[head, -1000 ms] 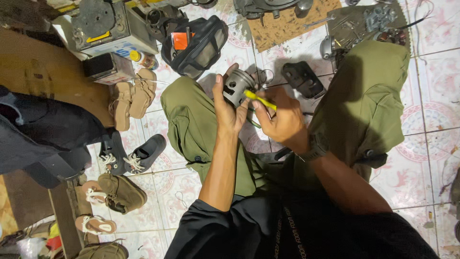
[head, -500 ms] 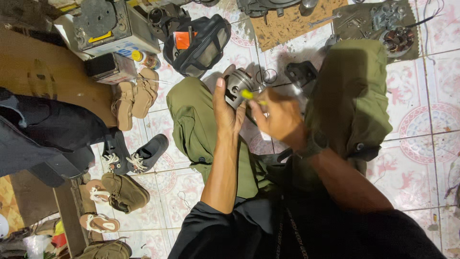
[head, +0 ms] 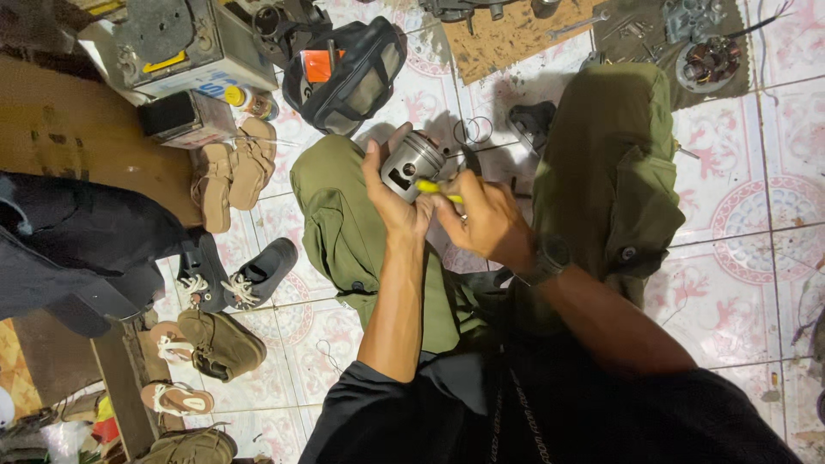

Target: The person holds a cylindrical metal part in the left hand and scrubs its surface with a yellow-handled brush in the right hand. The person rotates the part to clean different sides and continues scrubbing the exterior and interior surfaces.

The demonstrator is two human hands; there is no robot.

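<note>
My left hand (head: 391, 193) is wrapped around a metal piston (head: 411, 163) above my lap (green trousers (head: 344, 232)), while my right hand (head: 485, 219) pinches a yellow-handled tool (head: 438, 189) against it.

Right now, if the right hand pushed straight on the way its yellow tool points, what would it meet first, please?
The right hand aims its yellow tool up-left; the first thing is probably the metal piston held in the left hand, though whether they already touch is unclear.
</note>
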